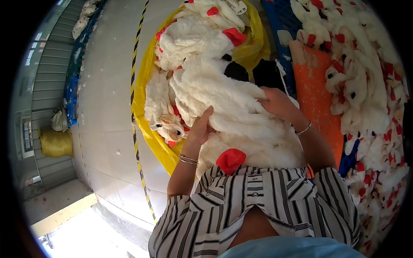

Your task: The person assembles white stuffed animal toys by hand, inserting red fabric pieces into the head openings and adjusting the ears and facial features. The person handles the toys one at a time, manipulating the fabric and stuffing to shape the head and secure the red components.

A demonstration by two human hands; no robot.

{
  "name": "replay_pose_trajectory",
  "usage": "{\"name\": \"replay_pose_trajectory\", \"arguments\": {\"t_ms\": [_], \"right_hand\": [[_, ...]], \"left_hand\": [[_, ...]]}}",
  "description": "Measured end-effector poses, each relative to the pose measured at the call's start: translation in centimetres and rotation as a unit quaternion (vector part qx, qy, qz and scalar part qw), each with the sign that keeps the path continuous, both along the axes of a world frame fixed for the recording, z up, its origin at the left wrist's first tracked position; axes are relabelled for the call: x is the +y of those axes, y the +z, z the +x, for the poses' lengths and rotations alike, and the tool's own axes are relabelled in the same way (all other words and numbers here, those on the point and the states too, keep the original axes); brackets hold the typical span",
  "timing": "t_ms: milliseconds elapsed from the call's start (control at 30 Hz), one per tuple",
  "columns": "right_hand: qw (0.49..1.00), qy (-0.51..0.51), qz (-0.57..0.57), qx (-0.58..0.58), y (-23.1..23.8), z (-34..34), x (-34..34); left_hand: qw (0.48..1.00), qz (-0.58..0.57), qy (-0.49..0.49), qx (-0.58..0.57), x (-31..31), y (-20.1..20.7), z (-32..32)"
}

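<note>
A large white plush skin [219,90], limp and furry, lies across the space in front of my body. My left hand [201,128] grips its near left side, thumb on top and the other fingers partly sunk in the fur. My right hand [275,102] holds its right edge, with its fingertips hidden in the pile. Close to my shirt a red fabric patch [231,161] shows on the white plush. Two black shapes [267,74] stick out beyond my right hand; what they are I cannot tell.
Beneath and beyond the plush is a yellow plastic bag [141,96] holding more white plush skins. To the right lie an orange sheet [316,86], a blue pallet [279,26] and a big heap of white-and-red plush pieces [365,86]. Black-and-yellow floor tape [134,77] runs along the left.
</note>
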State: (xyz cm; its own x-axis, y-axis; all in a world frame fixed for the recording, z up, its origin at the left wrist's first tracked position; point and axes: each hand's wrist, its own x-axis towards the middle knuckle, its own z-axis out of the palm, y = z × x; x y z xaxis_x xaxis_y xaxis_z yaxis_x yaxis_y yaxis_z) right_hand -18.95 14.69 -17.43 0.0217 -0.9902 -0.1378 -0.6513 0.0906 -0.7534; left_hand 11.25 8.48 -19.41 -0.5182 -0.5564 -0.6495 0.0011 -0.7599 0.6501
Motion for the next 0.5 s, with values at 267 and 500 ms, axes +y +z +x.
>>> {"name": "replay_pose_trajectory", "arguments": {"t_ms": [267,500], "right_hand": [[0.985,-0.037,0.004,-0.168,1.6,2.2,1.1],[0.934,-0.24,-0.091,-0.248,5.3,-3.2,1.9]], "left_hand": [[0.995,-0.064,0.069,0.032,3.8,2.2,-3.4],[0.964,-0.161,0.208,-0.019,3.6,-0.3,-0.9]]}}
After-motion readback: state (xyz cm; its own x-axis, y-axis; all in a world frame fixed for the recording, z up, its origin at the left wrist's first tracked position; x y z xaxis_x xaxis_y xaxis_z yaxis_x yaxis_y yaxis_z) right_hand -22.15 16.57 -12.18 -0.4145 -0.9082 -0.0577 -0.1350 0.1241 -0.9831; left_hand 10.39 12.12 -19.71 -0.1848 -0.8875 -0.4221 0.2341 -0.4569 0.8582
